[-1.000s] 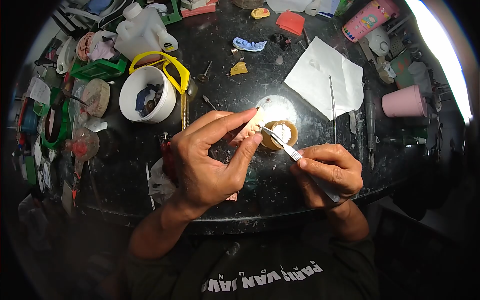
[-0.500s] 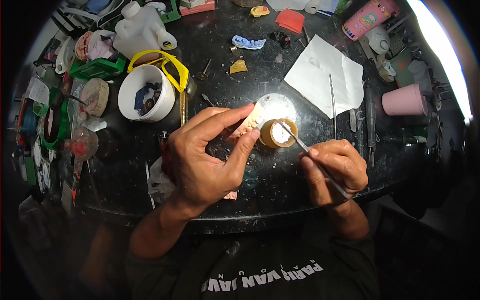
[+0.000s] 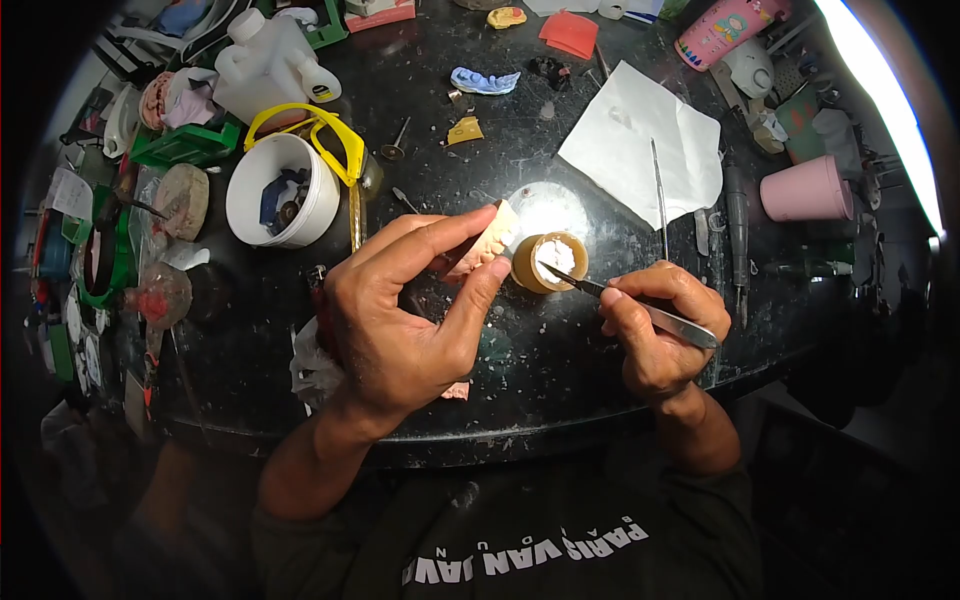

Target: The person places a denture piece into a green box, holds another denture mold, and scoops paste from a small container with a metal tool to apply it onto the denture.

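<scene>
Plainly, the left hand (image 3: 405, 315) pinches a dental model (image 3: 489, 246), while the right hand (image 3: 655, 352) (fingers bunched) grips a slim tool (image 3: 686, 328).

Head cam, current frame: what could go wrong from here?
Tan pot might tip: the metal tool in the right hand dips into its mouth, and neither hand grips it.

Dental model could slip: the left hand seems to hold it by thumb and fingertips.
</scene>
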Tool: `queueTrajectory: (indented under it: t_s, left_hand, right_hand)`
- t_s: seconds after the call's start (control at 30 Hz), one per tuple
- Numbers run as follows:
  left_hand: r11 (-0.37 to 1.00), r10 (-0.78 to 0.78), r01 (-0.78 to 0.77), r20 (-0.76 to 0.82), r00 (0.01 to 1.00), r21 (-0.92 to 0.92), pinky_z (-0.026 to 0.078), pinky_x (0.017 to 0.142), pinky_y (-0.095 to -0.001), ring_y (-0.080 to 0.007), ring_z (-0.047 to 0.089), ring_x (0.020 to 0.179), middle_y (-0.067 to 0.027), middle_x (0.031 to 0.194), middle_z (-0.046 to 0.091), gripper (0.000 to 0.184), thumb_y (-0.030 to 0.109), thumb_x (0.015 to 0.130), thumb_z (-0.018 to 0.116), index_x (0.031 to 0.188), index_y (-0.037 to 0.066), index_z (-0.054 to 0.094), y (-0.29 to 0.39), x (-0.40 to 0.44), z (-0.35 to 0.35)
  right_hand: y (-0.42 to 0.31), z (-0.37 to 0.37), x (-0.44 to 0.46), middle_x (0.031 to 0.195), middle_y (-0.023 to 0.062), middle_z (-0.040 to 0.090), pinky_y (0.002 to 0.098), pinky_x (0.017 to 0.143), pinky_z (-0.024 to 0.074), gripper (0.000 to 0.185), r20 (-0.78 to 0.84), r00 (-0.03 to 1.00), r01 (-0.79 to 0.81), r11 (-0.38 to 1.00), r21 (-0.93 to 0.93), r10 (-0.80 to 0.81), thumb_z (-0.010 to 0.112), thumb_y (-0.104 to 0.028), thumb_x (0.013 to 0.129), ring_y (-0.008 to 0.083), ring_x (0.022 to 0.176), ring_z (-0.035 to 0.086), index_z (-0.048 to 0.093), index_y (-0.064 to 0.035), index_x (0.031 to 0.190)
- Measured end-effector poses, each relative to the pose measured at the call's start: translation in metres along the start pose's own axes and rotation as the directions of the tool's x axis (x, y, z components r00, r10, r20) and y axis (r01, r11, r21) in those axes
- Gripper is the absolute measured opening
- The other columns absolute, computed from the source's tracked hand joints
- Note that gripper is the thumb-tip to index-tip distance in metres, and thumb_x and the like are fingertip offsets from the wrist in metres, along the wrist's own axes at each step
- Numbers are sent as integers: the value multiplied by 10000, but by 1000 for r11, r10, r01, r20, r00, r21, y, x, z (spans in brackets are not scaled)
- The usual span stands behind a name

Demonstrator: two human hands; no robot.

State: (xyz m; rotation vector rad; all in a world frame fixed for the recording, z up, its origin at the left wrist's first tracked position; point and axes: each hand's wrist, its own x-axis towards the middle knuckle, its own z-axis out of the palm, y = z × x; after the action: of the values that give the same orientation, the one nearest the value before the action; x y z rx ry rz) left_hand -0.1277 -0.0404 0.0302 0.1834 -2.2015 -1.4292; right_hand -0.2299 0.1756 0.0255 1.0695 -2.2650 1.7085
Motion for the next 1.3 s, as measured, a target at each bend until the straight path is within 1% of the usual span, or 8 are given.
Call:
queueTrajectory:
  t_s: [0.1,0.2,0.3,0.4,0.43,0.53,0.67,1.3]
  left_hand:
    - [1000,9,-9,2,1000,-5,508,751,-232,-84,618,810,-84,976,727,366,-68,866,807,1228,-36,760,-1,0,0]
    - [1000,10,-10,5,1000,-15,508,748,-231,-84,620,810,-86,978,729,364,-69,868,804,1229,-35,759,-1,0,1]
    - [1000,10,-10,7,1000,-24,508,746,-231,-83,622,810,-87,978,729,364,-69,871,800,1231,-36,759,-1,0,1]
    - [999,7,-6,11,1000,-32,507,744,-231,-82,623,810,-87,978,729,362,-69,873,797,1232,-37,758,-1,-1,1]
    - [999,5,-5,13,1000,-36,507,744,-231,-82,622,810,-87,978,729,362,-68,874,796,1233,-37,758,-1,-1,1]
    - [1000,12,-11,9,1000,-22,507,740,-233,-81,621,806,-89,972,729,361,-64,874,798,1232,-37,759,0,-1,1]
    - [1000,15,-15,11,1000,-23,507,734,-236,-83,621,800,-89,968,731,357,-60,872,800,1227,-34,762,0,-1,0]
    - [999,31,-31,0,1000,-31,503,726,-236,-82,618,793,-87,977,739,356,-59,866,806,1218,-27,767,-1,-1,1]
  right_hand:
    - [0,-1,-1,649,82,683,259,453,430,43,1,997,-79,991,104,79,756,69,814,115,518,627,721,44,811]
    - [3,-4,-6,687,94,700,246,477,451,61,-10,979,-196,946,258,205,763,66,834,118,527,638,726,50,880]
    - [0,-2,-5,737,114,713,247,517,486,133,-56,991,-93,931,352,121,778,101,810,135,574,660,732,50,924]
    - [0,-5,3,787,125,721,253,558,520,207,35,979,192,970,149,-199,804,133,771,154,634,680,751,39,947]
    - [-1,-4,1,823,117,728,261,582,552,290,55,976,202,970,137,-211,848,134,742,162,688,701,780,18,1000]
    - [-2,0,4,868,109,738,263,602,572,327,83,953,282,953,115,-292,882,108,737,163,711,717,802,-3,1033]
    - [-6,-1,6,890,98,746,263,617,585,350,105,951,284,957,62,-290,901,92,726,162,740,725,816,-25,1044]
    - [-5,0,5,891,101,752,276,634,587,355,110,954,274,960,51,-278,892,100,723,178,747,731,818,-26,1048]
